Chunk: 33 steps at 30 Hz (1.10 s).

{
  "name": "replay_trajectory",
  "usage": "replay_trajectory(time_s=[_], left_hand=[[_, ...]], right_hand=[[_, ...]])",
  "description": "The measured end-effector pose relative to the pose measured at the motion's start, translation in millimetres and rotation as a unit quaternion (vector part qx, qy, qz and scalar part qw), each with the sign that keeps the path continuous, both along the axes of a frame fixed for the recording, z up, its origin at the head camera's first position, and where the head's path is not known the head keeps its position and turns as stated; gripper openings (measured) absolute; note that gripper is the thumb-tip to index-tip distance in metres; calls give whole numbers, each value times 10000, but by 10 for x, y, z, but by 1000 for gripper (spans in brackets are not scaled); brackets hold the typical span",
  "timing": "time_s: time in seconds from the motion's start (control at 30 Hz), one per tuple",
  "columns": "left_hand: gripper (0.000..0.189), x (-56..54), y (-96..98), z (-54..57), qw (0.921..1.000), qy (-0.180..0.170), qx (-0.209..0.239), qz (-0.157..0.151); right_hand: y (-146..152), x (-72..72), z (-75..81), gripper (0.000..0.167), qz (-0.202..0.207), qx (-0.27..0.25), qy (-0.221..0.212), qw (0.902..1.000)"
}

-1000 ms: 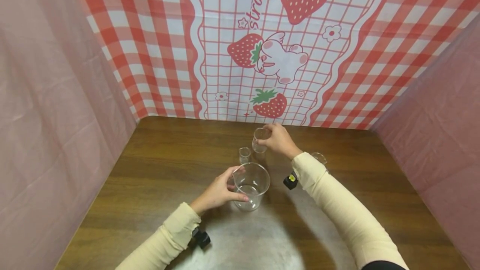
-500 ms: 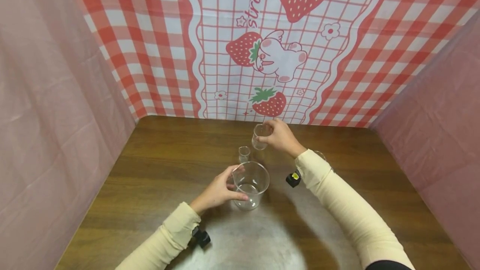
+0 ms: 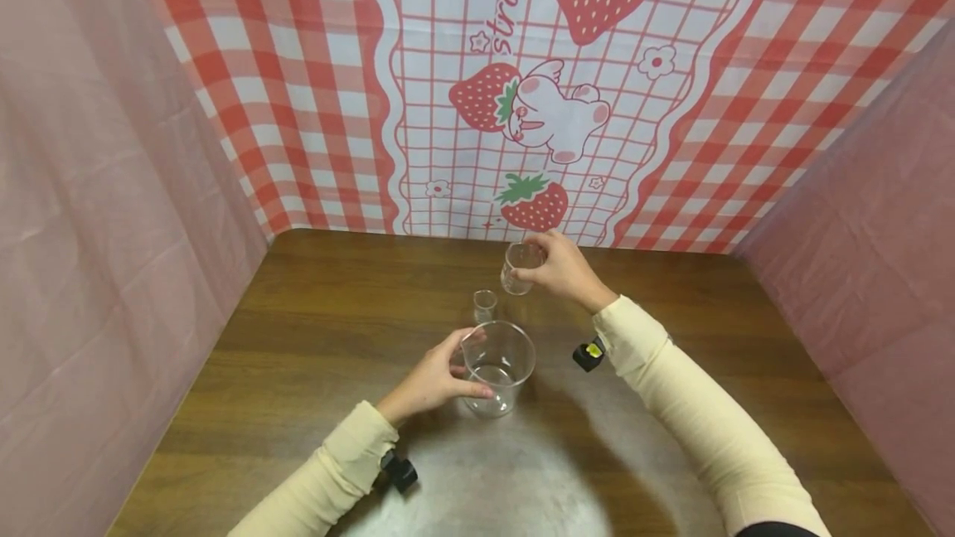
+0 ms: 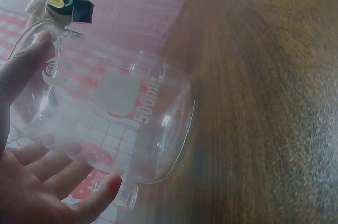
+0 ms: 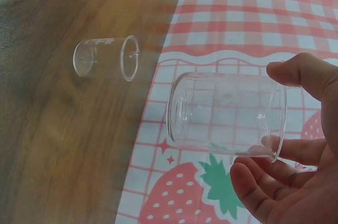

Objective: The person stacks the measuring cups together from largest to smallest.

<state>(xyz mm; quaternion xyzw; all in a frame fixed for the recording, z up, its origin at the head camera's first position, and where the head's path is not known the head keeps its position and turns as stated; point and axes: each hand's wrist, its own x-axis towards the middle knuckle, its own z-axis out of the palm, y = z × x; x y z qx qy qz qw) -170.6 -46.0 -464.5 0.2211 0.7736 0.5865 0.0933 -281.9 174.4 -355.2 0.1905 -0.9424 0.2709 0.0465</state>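
Note:
A large clear glass beaker (image 3: 498, 392) marked 500 ml (image 4: 142, 129) stands on the table. My left hand (image 3: 431, 379) holds its left side, thumb in front and fingers behind. Farther back, my right hand (image 3: 559, 268) grips a medium beaker (image 3: 515, 270) near the rim, between thumb and fingers. In the right wrist view this medium beaker (image 5: 224, 113) appears raised, with its base in front of the patterned cloth. A small beaker (image 3: 485, 307) stands upright just behind the large one, also seen as the small beaker (image 5: 105, 57) in the right wrist view.
The brown wooden table (image 3: 321, 313) ends at a red-and-white strawberry cloth (image 3: 477, 172) hung behind it. Pink curtains (image 3: 112, 230) close off both sides. Black wrist cameras (image 3: 401, 471) stick out from the sleeves.
My right hand has moved slightly up and back with the medium beaker. A glass partly visible behind the right forearm earlier is now hidden. The left hand and large beaker stay put.

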Motion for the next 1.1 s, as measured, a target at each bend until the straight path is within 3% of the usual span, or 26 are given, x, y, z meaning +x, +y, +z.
replay_trajectory(time_s=[1.1], left_hand=[[85,12,-3,11,10000,18,-12,11]], right_hand=[[6,256,289,59,346,-7,194,9992]])
